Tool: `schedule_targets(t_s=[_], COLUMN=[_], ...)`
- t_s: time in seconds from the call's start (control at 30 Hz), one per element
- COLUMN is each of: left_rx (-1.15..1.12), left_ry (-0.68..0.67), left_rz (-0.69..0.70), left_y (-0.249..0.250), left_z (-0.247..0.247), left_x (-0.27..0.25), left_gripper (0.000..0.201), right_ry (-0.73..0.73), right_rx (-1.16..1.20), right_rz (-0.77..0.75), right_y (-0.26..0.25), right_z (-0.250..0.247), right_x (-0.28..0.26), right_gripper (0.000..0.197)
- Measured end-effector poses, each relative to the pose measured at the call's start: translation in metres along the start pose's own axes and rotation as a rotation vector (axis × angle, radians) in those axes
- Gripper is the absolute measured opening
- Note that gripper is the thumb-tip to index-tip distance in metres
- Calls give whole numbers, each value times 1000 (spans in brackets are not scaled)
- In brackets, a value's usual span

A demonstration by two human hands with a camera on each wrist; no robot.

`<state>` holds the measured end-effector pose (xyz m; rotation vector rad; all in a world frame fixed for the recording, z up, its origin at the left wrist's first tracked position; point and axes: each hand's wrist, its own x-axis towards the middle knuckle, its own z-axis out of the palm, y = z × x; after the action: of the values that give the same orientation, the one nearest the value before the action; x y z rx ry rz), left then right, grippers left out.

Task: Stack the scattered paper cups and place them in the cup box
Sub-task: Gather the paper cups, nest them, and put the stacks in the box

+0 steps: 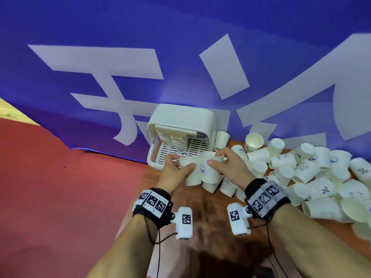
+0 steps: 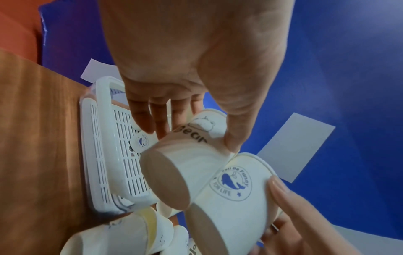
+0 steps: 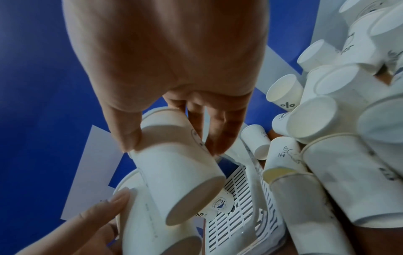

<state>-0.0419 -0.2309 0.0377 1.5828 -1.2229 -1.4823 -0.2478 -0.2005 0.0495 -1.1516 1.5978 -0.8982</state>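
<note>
Just before the box (image 1: 180,125), at 6 o'clock of it, the left hand (image 1: 174,173) grips one cup (image 1: 189,173) and the right hand (image 1: 230,167) grips a whale cup (image 1: 208,167), sides touching. Loose cups (image 1: 313,177) litter the tabletop (image 1: 210,227) at 3 o'clock.

Cup (image 1: 209,169) in right hand (image 1: 230,167): white paper, blue whale emblem in a ringed badge. Cup (image 1: 188,173) in left hand (image 1: 174,173): white, dark "Bear" lettering with an outlined bear. Cup box (image 1: 180,121) beyond both grips: off-white plastic, slotted white tray. Loose cups (image 1: 313,173) right of the grips: white, some with a dark "%" mark. Backdrop (image 1: 120,27): deep blue, large white characters. Tabletop (image 1: 210,237): brown wood grain. Floor (image 1: 50,187): red. Wristbands (image 1: 265,195): black, with black-and-white square markers.
</note>
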Motion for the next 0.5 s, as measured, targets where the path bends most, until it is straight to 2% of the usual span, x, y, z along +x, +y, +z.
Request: schedule_targets(t_s=[0.17,0.33,0.5], left_rx=[20,132,243], left_ry=[19,28,11], left_rz=[60,165,210], left_y=[2,-2,-6], left_z=[-29,-60,-73], left_x=[28,59,88], left_gripper=[52,57,65], right_ry=[55,87,80], right_rx=[-22,-126,-283], right_rz=[-17,-52,-80], right_y=[-11,-10,-5], right_z=[21,44,59], right_x=[23,43,54], right_gripper=[39,54,70])
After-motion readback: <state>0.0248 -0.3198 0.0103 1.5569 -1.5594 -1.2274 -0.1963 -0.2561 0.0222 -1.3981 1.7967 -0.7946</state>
